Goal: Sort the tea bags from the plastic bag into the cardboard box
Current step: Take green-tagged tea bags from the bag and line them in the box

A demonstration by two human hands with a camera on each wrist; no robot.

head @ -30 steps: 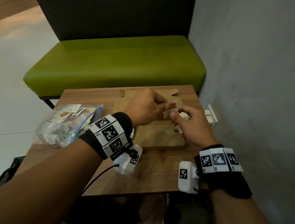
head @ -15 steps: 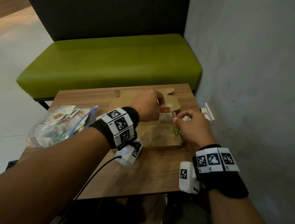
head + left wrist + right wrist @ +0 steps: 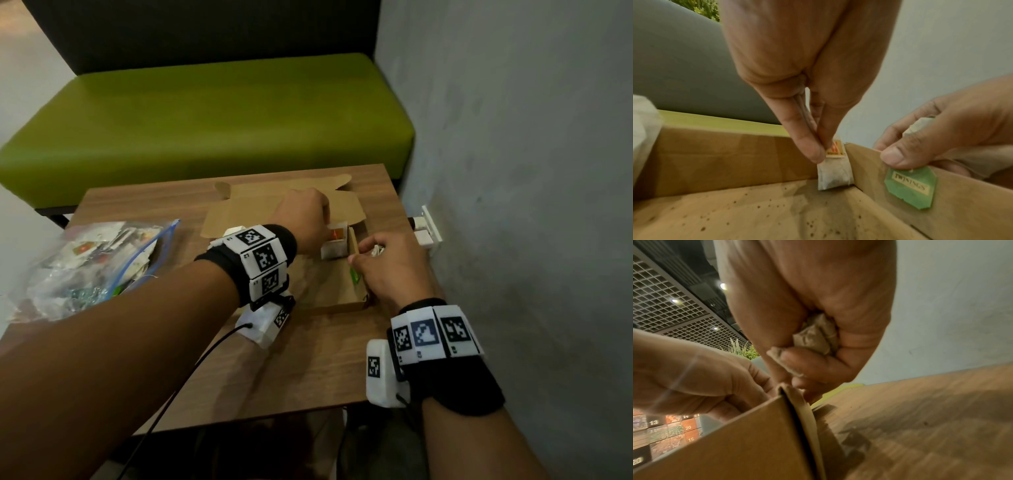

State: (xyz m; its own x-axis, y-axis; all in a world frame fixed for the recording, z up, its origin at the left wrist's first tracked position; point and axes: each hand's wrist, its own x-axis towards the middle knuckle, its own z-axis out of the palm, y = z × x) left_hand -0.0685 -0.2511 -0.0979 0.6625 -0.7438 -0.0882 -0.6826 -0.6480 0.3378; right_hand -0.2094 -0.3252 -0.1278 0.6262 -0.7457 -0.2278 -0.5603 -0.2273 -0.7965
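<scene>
The cardboard box [image 3: 329,287] lies open on the wooden bench [image 3: 308,370], its lid folded back toward the green sofa [image 3: 205,130].

Left hand [image 3: 303,219]: reaches into the far right corner of the box. Thumb and forefinger pinch the top of a tea bag with an orange tag [image 3: 833,173]. The bag stands upright in the corner, its lower edge touching the box floor and its side against the right wall.

Right hand [image 3: 390,267]: sits over the right wall of the box. The fingers [image 3: 812,363] are curled round a bunch of crumpled tea bags [image 3: 816,337] in the palm. The thumb presses a green Twinings tag [image 3: 910,188] against the inner face of the wall, just beside the orange-tagged bag.

The plastic bag [image 3: 89,267], a zip type with a blue seal strip, lies on the left part of the bench, well apart from the box. It holds a heap of further tea bags. A grey wall [image 3: 513,171] borders the bench on the right.
</scene>
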